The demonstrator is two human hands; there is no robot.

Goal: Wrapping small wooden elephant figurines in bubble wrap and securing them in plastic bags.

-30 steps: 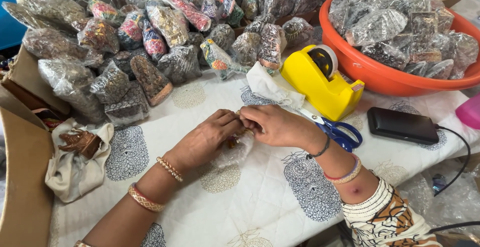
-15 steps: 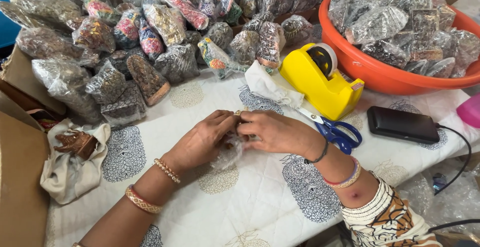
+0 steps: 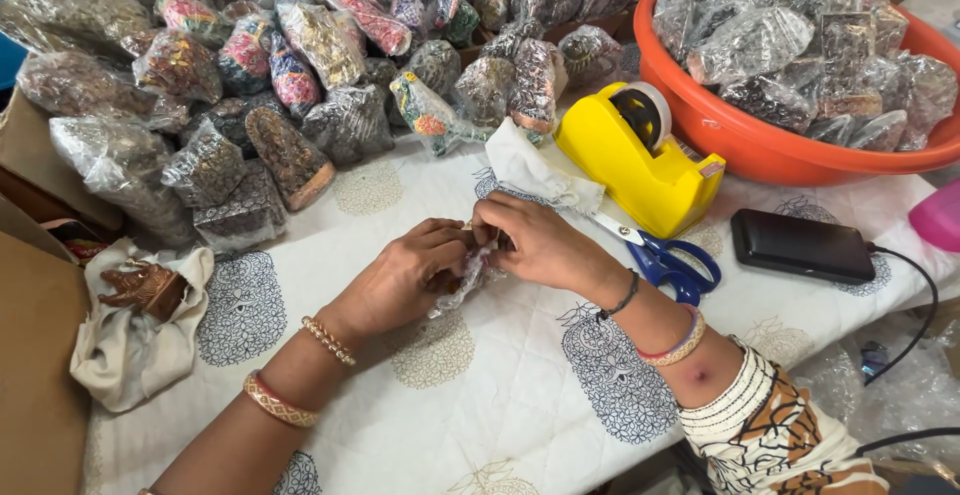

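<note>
Hands [image 3: 480,255] unmoved, both pinching one packet [image 3: 462,285]

You have a single view, from the camera worn on your head. It looks steeply down and forward over the white surface with grey block-printed motifs [image 3: 500,425], close enough that your forearms enter from the bottom edge and your hands [image 3: 480,255] meet near the middle of the picture. The far edge of the view takes in the heap of clear-plastic-wrapped figurines [image 3: 300,65] at upper left and the round orange plastic tub [image 3: 760,145] at upper right. No second view overlaps it.
</note>
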